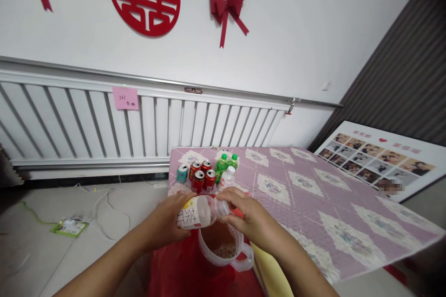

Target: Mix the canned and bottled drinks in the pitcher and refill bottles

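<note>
A clear plastic drink bottle [195, 213] with a white and yellow label lies tilted on its side above the pitcher. My left hand [173, 213] is closed round the labelled body. My right hand [244, 211] has its fingers closed at the neck end, so whether a cap is on is hard to see. Below stands a translucent plastic pitcher [209, 253] with a handle on its right, holding brown liquid with bubbles on top. The pitcher rests on a red surface [174, 269].
Behind my hands stand several opened cans [198, 181], two green-capped bottles [222, 164] and a white-capped bottle [228, 177]. They are on a purple quilted cover [251, 171]. A radiator [156, 125] runs along the wall. A power strip [69, 227] with cables lies on the left floor.
</note>
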Demonstrator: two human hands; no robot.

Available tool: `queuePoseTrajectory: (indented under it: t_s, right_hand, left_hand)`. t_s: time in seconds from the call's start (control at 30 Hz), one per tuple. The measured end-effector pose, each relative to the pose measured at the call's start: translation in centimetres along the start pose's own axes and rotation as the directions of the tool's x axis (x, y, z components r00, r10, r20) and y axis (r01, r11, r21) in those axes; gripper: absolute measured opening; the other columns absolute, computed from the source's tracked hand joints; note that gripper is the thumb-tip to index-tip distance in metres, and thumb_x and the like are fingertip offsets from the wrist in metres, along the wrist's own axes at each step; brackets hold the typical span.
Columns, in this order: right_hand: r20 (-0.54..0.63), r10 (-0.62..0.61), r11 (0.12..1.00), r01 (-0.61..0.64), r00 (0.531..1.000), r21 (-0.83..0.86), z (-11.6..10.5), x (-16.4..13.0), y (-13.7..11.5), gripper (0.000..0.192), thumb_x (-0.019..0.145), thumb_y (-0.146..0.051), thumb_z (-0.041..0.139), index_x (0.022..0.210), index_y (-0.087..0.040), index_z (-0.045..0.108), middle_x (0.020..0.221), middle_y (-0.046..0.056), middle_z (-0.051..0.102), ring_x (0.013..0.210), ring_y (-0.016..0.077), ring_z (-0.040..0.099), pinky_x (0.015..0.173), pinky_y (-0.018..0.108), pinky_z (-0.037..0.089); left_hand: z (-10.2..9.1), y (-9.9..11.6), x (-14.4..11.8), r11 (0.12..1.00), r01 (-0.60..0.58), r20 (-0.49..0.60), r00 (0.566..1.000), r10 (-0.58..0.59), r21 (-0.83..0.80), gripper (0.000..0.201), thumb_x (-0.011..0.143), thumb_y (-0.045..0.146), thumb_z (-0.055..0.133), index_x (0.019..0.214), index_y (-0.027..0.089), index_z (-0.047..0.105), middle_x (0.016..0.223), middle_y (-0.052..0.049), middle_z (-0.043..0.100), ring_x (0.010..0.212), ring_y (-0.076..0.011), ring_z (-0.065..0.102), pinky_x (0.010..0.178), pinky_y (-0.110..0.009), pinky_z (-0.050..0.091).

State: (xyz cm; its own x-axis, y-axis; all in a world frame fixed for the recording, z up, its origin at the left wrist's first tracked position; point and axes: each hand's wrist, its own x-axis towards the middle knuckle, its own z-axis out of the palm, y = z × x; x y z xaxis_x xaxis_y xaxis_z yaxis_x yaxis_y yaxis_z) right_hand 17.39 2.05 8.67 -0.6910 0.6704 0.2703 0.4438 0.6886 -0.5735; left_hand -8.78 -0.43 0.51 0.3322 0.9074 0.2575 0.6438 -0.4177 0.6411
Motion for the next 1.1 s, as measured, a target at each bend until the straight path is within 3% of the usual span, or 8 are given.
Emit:
queuePoseTrajectory:
  t_s: [0.13, 0.33, 0.6, 0.8, 0.93, 1.1]
  right_hand:
    - [0.025, -0.013, 1.000, 0.014, 1.000, -0.009, 0.0, 0.2, 0.0, 0.039, 0.087, -0.011, 0.067, 0.121, -0.027, 0.059, 0.120, 0.004, 0.063, 0.113, 0.0183, 0.059, 0.098, 0.034, 0.046]
    - [0.060, -0.078, 0.997, 0.078, 0.995, 0.002, -0.2, 0.7, -0.3, 0.035, 0.090, -0.014, 0.064, 0.122, -0.027, 0.060, 0.122, 0.005, 0.063, 0.116, 0.0186, 0.059, 0.100, 0.035, 0.046]
    - [0.083, -0.112, 0.992, 0.116, 0.990, -0.040, -0.2, 0.9, -0.4, 0.031, 0.090, -0.014, 0.063, 0.119, -0.024, 0.061, 0.122, 0.008, 0.063, 0.116, 0.0188, 0.058, 0.100, 0.035, 0.046]
    - [0.211, -0.085, 0.982, 0.118, 0.974, -0.149, -0.7, 0.8, -1.1, 0.034, 0.091, -0.016, 0.061, 0.124, -0.024, 0.060, 0.128, 0.010, 0.061, 0.118, 0.0220, 0.057, 0.100, 0.036, 0.046]
    - [0.251, -0.021, 0.981, 0.068, 0.968, -0.180, -1.1, 1.2, -1.3, 0.036, 0.090, -0.024, 0.067, 0.125, -0.022, 0.060, 0.123, 0.010, 0.064, 0.111, 0.0236, 0.061, 0.094, 0.036, 0.049]
    - [0.216, 0.098, 0.982, -0.059, 0.971, -0.181, -1.1, 1.6, -1.0, 0.036, 0.087, -0.030, 0.072, 0.120, -0.021, 0.062, 0.109, 0.008, 0.067, 0.100, 0.0232, 0.063, 0.087, 0.035, 0.049]
  left_hand:
    - [-0.5, 0.5, -0.1, 0.991, 0.015, 0.048, 0.999, -0.009, -0.133, 0.078, 0.065, 0.019, 0.073, 0.138, 0.028, 0.048, 0.136, -0.008, 0.061, 0.124, -0.0311, 0.056, 0.106, -0.044, 0.044]
    - [-1.9, 1.0, 0.0, 0.915, 0.124, 0.269, 0.963, -0.018, -0.385, 0.086, 0.062, 0.013, 0.071, 0.142, 0.030, 0.045, 0.132, -0.002, 0.062, 0.117, -0.0260, 0.060, 0.098, -0.036, 0.050]
    - [-2.2, 0.7, 0.0, 0.902, 0.166, 0.334, 0.942, -0.026, -0.399, 0.080, 0.060, 0.014, 0.073, 0.136, 0.029, 0.050, 0.125, -0.001, 0.065, 0.113, -0.0263, 0.061, 0.096, -0.036, 0.051]
    - [-2.4, 0.1, -0.1, 0.913, 0.175, 0.380, 0.925, -0.023, -0.368, 0.076, 0.057, 0.015, 0.074, 0.129, 0.027, 0.055, 0.118, -0.001, 0.068, 0.106, -0.0278, 0.064, 0.091, -0.036, 0.052]
    - [-2.3, 0.5, -0.5, 0.920, 0.165, 0.338, 0.940, -0.039, -0.354, 0.070, 0.060, 0.018, 0.072, 0.127, 0.027, 0.056, 0.115, -0.001, 0.069, 0.102, -0.0265, 0.065, 0.088, -0.035, 0.054]
    - [-1.5, 1.2, -1.0, 0.954, 0.097, 0.168, 0.984, -0.050, -0.284, 0.072, 0.063, 0.018, 0.068, 0.133, 0.030, 0.054, 0.123, -0.002, 0.067, 0.106, -0.0267, 0.065, 0.090, -0.036, 0.055]
